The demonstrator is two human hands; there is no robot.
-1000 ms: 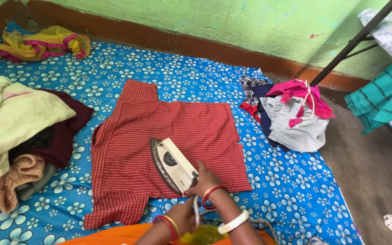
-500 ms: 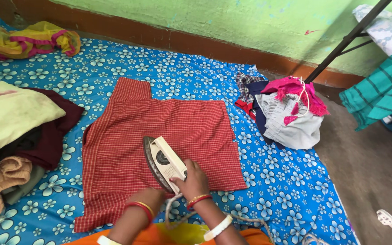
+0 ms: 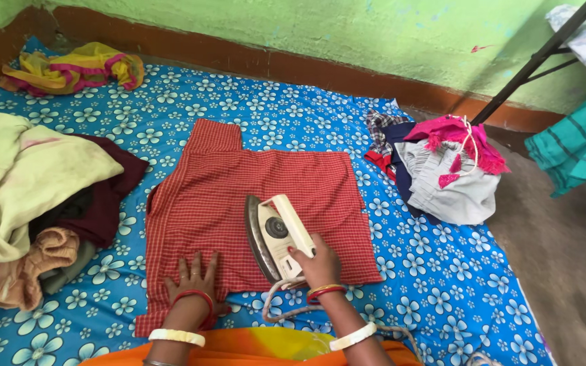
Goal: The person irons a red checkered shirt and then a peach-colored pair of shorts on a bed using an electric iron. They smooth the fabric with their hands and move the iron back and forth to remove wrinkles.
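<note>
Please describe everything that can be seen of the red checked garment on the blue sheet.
The red checked garment looks like thin woven cloth with a fine pale grid. It lies spread flat on the blue flowered sheet, one short sleeve pointing toward the wall, another at the near left corner. A cream electric iron rests tilted on its right half, held by the right hand. The left hand presses flat, fingers spread, on the lower edge. Light creases remain near the left side.
</note>
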